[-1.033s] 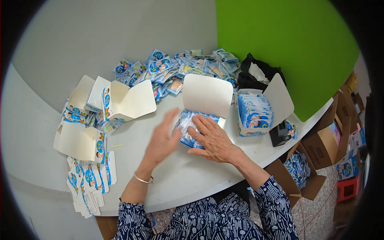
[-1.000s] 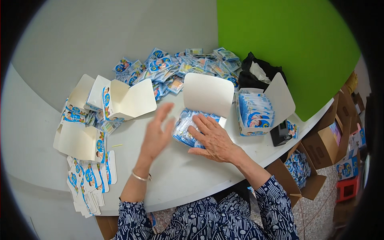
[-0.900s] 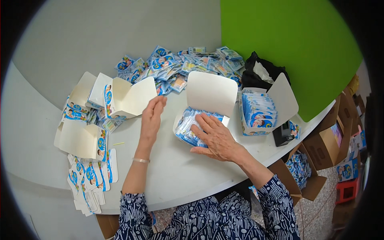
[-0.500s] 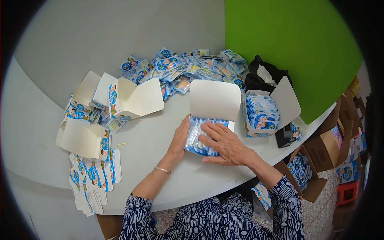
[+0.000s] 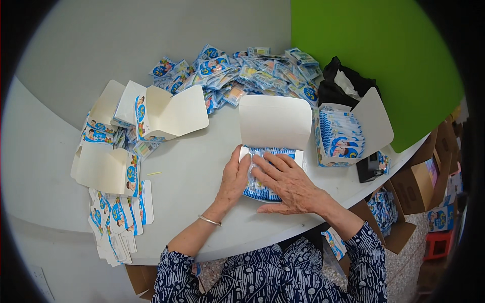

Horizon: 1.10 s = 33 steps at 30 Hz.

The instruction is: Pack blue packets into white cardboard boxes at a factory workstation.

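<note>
An open white carton with its lid raised stands in front of me, filled with small blue-and-white sachets. My left hand holds the carton's left wall, fingers along the outside and thumb over the rim. Flat across the sachets lies my right hand, its fingers spread and its thumb held apart near the carton's front edge. The palm hides part of the sachets.
A heap of loose sachets lies against the back wall. Open cartons and flat blanks are at left. A filled carton, a black bag and a black device stand right. Cardboard boxes sit below the table edge.
My left thumb has come over the carton's rim, and the sachets now sit lower inside its walls. My right hand stays flat on them. The view has shifted slightly.
</note>
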Available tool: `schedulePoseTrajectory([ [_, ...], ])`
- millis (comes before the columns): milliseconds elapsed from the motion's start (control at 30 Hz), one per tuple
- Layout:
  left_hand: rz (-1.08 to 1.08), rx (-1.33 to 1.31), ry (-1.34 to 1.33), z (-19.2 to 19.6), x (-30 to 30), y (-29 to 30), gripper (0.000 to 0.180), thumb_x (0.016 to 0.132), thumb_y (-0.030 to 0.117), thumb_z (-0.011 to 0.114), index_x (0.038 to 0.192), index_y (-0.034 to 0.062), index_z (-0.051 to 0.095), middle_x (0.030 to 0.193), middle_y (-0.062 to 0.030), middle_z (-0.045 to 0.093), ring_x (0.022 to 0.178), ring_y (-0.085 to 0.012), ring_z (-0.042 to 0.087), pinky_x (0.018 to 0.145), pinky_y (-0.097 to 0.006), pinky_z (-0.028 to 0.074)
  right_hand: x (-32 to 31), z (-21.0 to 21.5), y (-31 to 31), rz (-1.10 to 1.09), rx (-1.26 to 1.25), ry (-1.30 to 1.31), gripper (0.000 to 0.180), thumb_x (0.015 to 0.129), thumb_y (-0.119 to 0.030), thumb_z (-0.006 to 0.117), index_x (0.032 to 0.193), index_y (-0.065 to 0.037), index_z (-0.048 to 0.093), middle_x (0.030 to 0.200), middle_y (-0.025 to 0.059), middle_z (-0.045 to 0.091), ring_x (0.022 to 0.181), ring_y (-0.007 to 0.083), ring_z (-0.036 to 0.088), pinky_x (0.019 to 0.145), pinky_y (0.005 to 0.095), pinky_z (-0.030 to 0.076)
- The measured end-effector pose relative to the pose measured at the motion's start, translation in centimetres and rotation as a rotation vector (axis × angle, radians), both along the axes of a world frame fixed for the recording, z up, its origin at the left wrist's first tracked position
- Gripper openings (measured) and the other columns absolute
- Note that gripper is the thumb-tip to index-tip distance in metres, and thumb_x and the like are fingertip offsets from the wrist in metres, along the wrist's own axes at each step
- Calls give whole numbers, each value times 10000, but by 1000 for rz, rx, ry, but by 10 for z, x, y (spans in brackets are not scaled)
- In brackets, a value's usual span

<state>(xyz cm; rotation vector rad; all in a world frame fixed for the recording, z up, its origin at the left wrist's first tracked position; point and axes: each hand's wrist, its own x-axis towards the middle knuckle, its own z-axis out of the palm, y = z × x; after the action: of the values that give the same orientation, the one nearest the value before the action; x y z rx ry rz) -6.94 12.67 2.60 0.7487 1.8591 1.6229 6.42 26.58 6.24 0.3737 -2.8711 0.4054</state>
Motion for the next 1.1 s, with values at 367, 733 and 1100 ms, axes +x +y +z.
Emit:
schedulePoseTrajectory([
  [367, -222, 149, -36, 9, -27, -1, 455, 970, 121, 475, 1397, 14, 357, 1267, -122, 542, 1166, -187, 514, 991, -331, 419, 1, -4, -1, 7, 43, 10, 644, 890, -563, 526, 1288, -59, 477, 1448, 189, 369, 1365, 363, 310, 1125, 481, 246],
  [733, -899, -218, 722, 71, -99, -8, 411, 874, -23, 543, 1282, 28, 556, 1339, -118, 553, 1190, -249, 556, 981, -321, 438, 1, -7, 4, 38, 77, 64, 551, 918, -484, 522, 1288, -78, 485, 1419, 153, 389, 1339, 327, 342, 1123, 470, 255],
  [1100, -1129, -393, 818, 60, -48, 44, 553, 1004, 463, 301, 1493, 205, 295, 1565, -137, 176, 1454, -285, 124, 1173, -427, 98, 11, -14, 1, 19, 27, -33, 509, 943, -460, 486, 1268, -71, 527, 1239, 159, 557, 1199, 307, 506, 1047, 472, 357],
])
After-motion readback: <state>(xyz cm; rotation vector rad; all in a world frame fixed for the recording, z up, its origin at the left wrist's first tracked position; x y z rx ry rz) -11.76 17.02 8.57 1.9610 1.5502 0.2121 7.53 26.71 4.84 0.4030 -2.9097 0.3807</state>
